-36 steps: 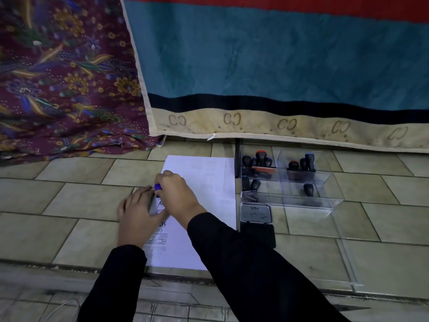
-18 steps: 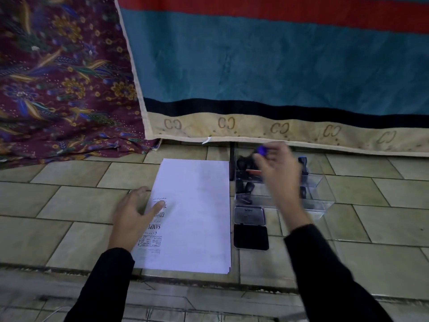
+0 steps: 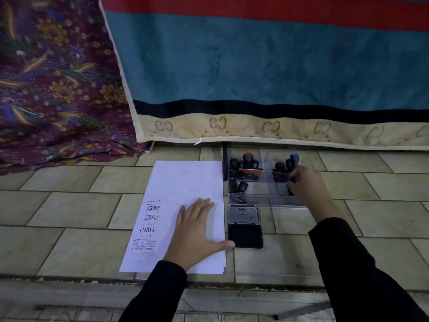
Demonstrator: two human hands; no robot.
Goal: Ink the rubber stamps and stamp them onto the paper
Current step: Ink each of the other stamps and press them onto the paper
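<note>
A white paper sheet (image 3: 185, 182) lies on the tiled floor, with AIR MAIL, EXPRESS and SAMPLE prints down its left side. My left hand (image 3: 197, 228) rests flat and spread on its lower right part, thumb touching the open black ink pad (image 3: 245, 235). Behind the pad stands a clear plastic box (image 3: 267, 202) holding several stamps (image 3: 247, 161). My right hand (image 3: 308, 184) reaches into its near right compartment, fingers curled on a dark stamp (image 3: 290, 190) that the hand mostly hides. A blue-topped stamp (image 3: 294, 159) stands just behind it.
The ink pad's metal lid (image 3: 243, 213) lies open toward the box. A teal, red and cream blanket (image 3: 255, 77) hangs right behind the box. Patterned maroon cloth (image 3: 58, 89) is heaped at the far left. A floor ledge (image 3: 209, 282) runs below the paper.
My right hand lifted the blue-handled stamp off the paper, carried it right over the box and lowered into the near right compartment. My left hand slid right across the paper toward the ink pad.
</note>
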